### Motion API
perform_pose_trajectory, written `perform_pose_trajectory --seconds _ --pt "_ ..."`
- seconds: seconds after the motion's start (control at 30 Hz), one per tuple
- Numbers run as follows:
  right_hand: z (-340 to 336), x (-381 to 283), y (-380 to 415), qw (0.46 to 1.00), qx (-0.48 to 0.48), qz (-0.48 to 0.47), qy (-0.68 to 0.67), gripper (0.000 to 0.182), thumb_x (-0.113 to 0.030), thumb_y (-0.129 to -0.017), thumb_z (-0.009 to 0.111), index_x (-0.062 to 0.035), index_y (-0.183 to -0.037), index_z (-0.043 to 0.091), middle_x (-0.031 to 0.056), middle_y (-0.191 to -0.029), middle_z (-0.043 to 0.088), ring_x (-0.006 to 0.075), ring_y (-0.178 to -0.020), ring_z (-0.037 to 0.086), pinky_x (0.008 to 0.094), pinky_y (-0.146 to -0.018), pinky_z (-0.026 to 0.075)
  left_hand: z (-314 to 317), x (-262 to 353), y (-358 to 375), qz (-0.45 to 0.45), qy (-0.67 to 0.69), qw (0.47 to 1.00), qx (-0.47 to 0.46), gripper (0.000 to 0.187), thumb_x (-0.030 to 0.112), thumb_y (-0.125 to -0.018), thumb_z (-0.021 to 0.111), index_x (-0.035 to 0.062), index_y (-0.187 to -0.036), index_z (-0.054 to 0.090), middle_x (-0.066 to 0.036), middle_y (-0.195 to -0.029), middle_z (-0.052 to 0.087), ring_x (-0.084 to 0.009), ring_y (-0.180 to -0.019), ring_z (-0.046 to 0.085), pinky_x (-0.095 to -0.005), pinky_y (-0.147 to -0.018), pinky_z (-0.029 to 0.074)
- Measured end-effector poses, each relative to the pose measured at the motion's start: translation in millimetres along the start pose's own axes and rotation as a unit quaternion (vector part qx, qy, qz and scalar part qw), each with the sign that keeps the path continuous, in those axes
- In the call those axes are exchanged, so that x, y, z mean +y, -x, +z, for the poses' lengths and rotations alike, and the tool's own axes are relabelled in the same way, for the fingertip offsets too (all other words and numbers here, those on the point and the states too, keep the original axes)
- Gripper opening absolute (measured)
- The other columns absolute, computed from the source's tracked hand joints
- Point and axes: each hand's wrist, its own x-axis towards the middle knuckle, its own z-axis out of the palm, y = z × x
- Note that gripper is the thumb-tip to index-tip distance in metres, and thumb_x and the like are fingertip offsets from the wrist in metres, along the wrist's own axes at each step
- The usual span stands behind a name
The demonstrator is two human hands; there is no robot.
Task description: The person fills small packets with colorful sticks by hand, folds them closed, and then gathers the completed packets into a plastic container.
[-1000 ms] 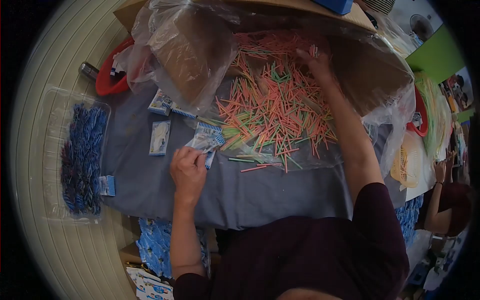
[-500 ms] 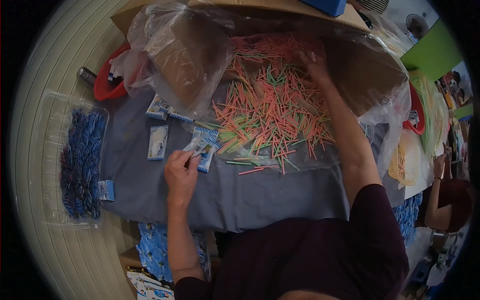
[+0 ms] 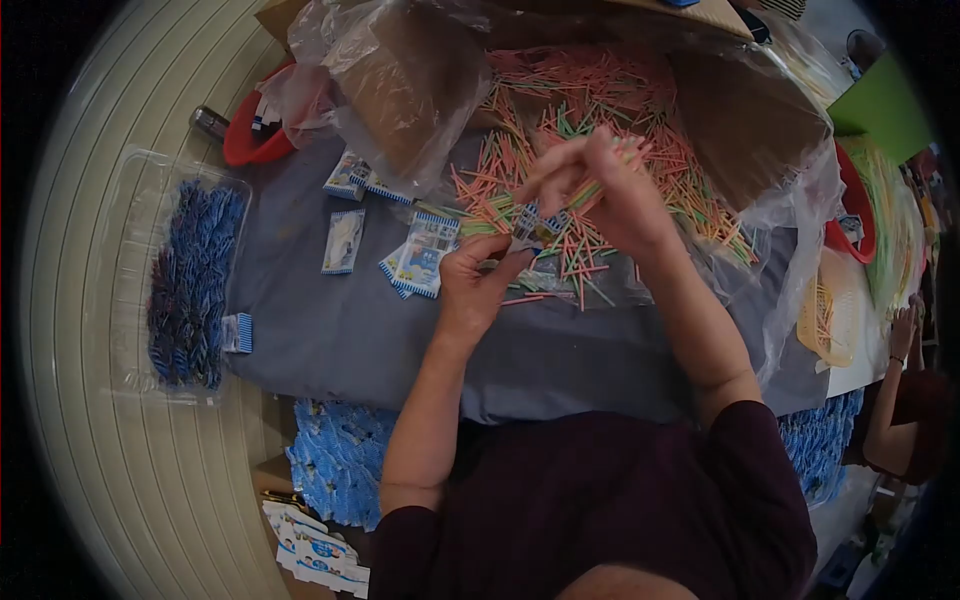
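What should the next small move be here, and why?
Probably bring the right hand closer to the small packet, keeping the left hand steady: the left fingers pinch that packet, while the right hand, blurred, is close beside it with what look like coloured straws.

A grey metallic cylinder (image 3: 209, 123) is seen at the upper left of the frame, against a cream ribbed surface (image 3: 85, 330). A flat green panel (image 3: 883, 108) is seen upper right; below, a person in dark red (image 3: 918, 410) is partly shown.
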Motion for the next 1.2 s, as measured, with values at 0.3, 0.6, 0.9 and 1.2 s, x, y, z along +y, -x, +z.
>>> perform_pose_trajectory --seconds 0.3,0.6,0.9,1.2 --pt "-3.1 -3.7 -0.4 0.994 -0.025 0.076 0.078 0.065 -0.051 -0.104 0.031 -0.0010 -0.102 0.073 0.0091 -0.102 0.072 0.0193 -0.103 0.063 0.0330 -0.096 0.044 3.4 0.4 2.7 0.019 0.028 0.999 -0.028 0.021 -0.003 -0.080 0.075 -0.0055 -0.101 0.069 -0.005 -0.092 0.064 -0.0104 -0.083 0.060 -0.0232 -0.072 0.049" --pt "-4.6 -0.5 2.3 0.972 -0.059 0.083 0.212 0.062 -0.050 -0.104 0.033 -0.0018 -0.102 0.072 0.0129 -0.117 0.067 0.0244 -0.117 0.058 0.0372 -0.106 0.039 17.9 -0.5 -5.3 0.047 0.102 0.993 -0.038 0.025 -0.004 -0.081 0.074 -0.0050 -0.105 0.069 -0.004 -0.095 0.064 -0.0100 -0.085 0.061 -0.0217 -0.074 0.050" --pt "-4.0 -2.0 5.4 0.929 -0.064 0.053 0.362 0.060 -0.054 -0.098 0.045 -0.0015 -0.104 0.072 0.0171 -0.116 0.067 0.0274 -0.111 0.062 0.0410 -0.100 0.044 21.9 -9.5 -11.5 0.075 0.068 0.995 -0.021 0.024 -0.006 -0.081 0.073 -0.0033 -0.105 0.070 -0.005 -0.098 0.065 -0.0096 -0.084 0.063 -0.0219 -0.073 0.051" --pt "-5.9 -2.4 -1.3 0.976 0.039 0.050 0.210 0.059 -0.052 -0.098 0.048 -0.0008 -0.122 0.064 0.0117 -0.116 0.066 0.0223 -0.110 0.061 0.0374 -0.098 0.045 27.9 5.2 -14.8 -0.078 0.207 0.974 -0.050 0.025 -0.002 -0.086 0.071 -0.0008 -0.111 0.068 -0.002 -0.102 0.066 -0.0096 -0.088 0.064 -0.0232 -0.078 0.054"
